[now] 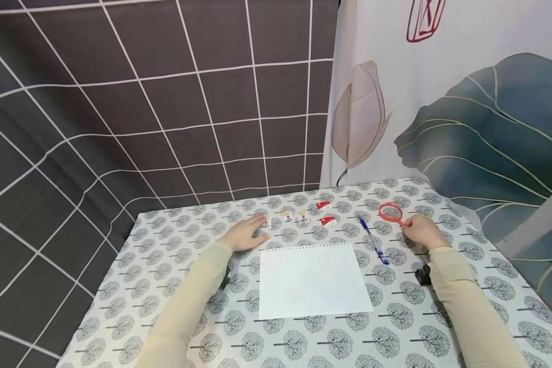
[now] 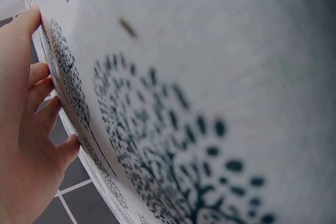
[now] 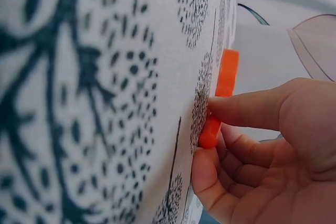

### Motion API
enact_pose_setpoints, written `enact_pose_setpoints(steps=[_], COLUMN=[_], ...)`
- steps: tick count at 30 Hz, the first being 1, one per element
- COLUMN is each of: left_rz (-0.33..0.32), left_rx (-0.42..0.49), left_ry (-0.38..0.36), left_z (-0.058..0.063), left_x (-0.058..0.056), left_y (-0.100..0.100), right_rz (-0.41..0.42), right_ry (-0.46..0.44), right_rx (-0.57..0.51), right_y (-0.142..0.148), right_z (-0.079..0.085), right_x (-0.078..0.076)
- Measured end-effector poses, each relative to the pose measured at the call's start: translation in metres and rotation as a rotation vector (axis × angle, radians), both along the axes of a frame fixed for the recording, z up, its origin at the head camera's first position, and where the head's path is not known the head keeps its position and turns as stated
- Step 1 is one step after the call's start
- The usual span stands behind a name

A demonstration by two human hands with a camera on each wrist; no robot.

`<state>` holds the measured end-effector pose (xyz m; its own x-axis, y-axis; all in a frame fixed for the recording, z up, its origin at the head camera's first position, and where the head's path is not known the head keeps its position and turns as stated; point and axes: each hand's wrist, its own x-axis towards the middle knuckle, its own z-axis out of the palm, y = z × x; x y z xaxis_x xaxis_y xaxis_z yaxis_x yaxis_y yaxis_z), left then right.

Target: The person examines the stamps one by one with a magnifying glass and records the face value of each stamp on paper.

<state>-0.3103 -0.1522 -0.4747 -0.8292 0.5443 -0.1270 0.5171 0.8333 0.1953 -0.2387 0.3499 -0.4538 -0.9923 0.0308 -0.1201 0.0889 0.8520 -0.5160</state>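
My right hand pinches the handle of a red-orange magnifying glass, which lies by the pen on the table's right side. In the right wrist view, thumb and fingers close around the orange handle, low against the cloth. Flat on the table, my left hand rests with its fingers extended and thumb apart. Its fingertips are right at a small picture card, partly covered by them. The left wrist view shows that hand against the cloth, with nothing gripped.
A lined sheet lies between the arms. Two more picture cards and two red-and-white pieces lie behind it. A blue pen lies right of the sheet. Curtains stand behind the tree-patterned tablecloth.
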Motion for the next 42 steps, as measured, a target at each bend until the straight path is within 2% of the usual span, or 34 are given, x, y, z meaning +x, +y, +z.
enact_pose_setpoints(steps=[9,15,19,23,28,33,42], left_rz=[-0.007,-0.005,-0.011,-0.018,-0.048,-0.087,-0.128], left_rx=[0.025,0.028,0.026,0.033,0.032,-0.042,-0.091], left_ry=[0.001,-0.005,-0.009,0.000,0.088,0.184,0.211], left_z=[0.004,0.003,0.002,0.003,0.003,0.003,0.008], left_x=[0.008,0.006,0.004,0.006,0.012,0.023,0.054], left_y=[0.001,0.001,0.000,-0.002,-0.002,-0.003,-0.006], right_rz=[0.008,-0.018,-0.034,0.018,0.082,0.139,0.296], right_ry=[0.021,0.031,0.101,0.221,0.305,0.293,0.277], right_rx=[0.015,-0.033,-0.036,-0.017,-0.020,-0.015,0.004], right_y=[0.000,-0.002,-0.006,-0.011,-0.022,-0.037,-0.054], right_z=[0.001,0.004,0.013,0.024,0.033,0.032,0.013], right_x=[0.004,0.007,0.006,0.004,0.001,-0.006,-0.017])
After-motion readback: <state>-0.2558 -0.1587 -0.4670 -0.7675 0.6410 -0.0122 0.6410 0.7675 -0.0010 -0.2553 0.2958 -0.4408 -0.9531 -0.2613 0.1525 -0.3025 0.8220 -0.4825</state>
